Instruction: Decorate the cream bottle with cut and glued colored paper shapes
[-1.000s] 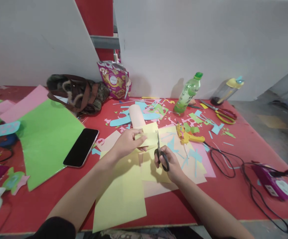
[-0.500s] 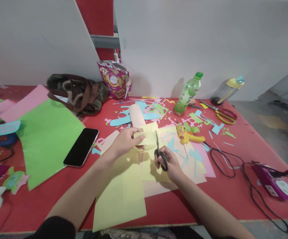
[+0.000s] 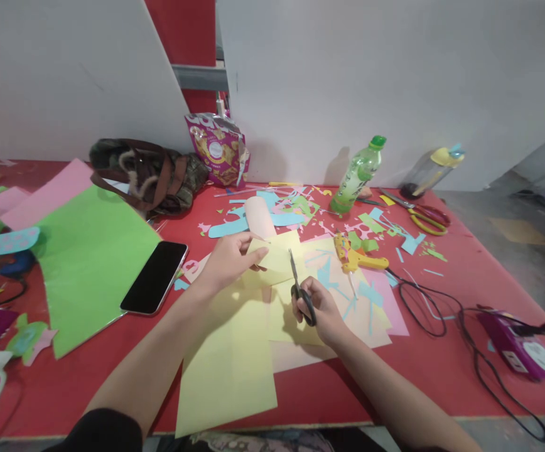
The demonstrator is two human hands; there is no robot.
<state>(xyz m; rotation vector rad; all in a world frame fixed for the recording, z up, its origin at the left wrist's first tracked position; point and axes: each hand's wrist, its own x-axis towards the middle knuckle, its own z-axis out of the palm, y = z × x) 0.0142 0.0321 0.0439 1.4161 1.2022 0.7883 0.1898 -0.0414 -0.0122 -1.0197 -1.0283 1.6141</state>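
Observation:
A small piece of yellow paper [image 3: 265,256] is pinched between the thumb and fingers of my left hand [image 3: 235,258]. My right hand [image 3: 319,307] grips black-handled scissors [image 3: 303,295], their blades pointing up and away, close to the right side of that piece. Under both hands lie larger yellow sheets [image 3: 230,370] on top of pale pink paper [image 3: 301,358]. Just beyond my left hand, a rolled pale pink paper tube [image 3: 259,216] rests across light blue paper strips [image 3: 228,228].
A yellow glue gun [image 3: 357,257] with a black cord lies right of the sheets. Around stand a green drink bottle [image 3: 358,176], a snack bag [image 3: 219,150], a clear bottle [image 3: 432,172], large scissors [image 3: 418,213], a phone [image 3: 154,278], green paper [image 3: 93,251] and a purple power box [image 3: 520,345].
The piece in my left hand has turned and shifted slightly left, away from the blades. My right hand has stayed nearly in place, with the scissors tilted a little more to the left.

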